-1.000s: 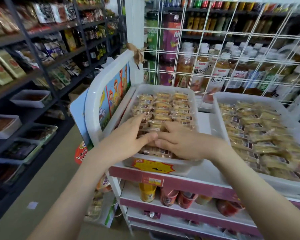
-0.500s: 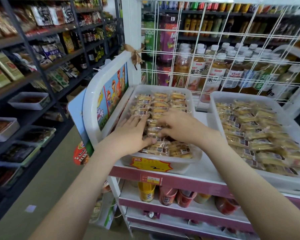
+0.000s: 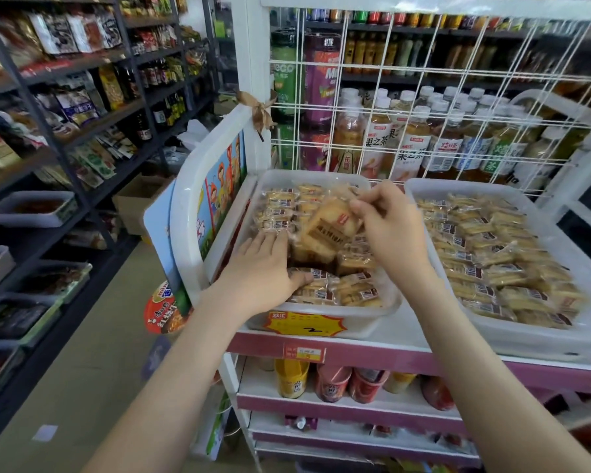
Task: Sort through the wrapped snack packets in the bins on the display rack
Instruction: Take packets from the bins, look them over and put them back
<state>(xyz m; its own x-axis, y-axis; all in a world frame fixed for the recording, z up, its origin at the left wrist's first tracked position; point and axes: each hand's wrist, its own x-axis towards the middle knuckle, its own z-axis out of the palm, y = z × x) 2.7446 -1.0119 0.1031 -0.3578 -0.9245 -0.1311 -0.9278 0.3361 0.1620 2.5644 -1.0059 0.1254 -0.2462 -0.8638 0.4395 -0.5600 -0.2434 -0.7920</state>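
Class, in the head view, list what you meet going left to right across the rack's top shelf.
White side panel → left hand → held snack packet → right hand → right bin.

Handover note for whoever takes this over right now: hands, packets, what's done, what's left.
Left hand: flat, fingers straight, pressing on the packets at the left side of the left bin.
Right hand: pinch grip on a lifted packet, tilted above the middle of that bin.
Right bin: full of packets, no hand in it.
Done: left bin is mid-sort; a dark gap shows among its packets.
Left: set the lifted packet down, finish this bin, then probably the right bin.
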